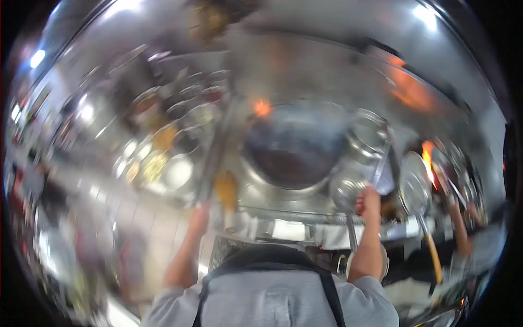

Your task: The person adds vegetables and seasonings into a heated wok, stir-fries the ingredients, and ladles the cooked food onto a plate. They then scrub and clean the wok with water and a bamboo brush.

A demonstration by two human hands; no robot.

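Observation:
My right hand (369, 200) is closed in a fist on a long metal handle (381, 163), which slants up toward a round metal pot (357, 150) to the right of the wok. What is at the handle's far end is unclear. A perforated strainer (347, 191) is just left of that hand. My left hand (200, 215) is smeared by motion at the lower end of a long dark strip (211, 169); its fingers cannot be made out. Between my arms, a large dark wok (294, 174) gives off haze. A yellowish brush-like tool (226, 191) stands left of it.
Several blurred bowls (178, 171) and containers of ingredients crowd the left counter. On the right, a pan or strainer with a wooden handle (433, 256) lies near flames (429, 158), where another person's arm (463, 234) reaches in. Folded white cloths (289, 230) line the front edge.

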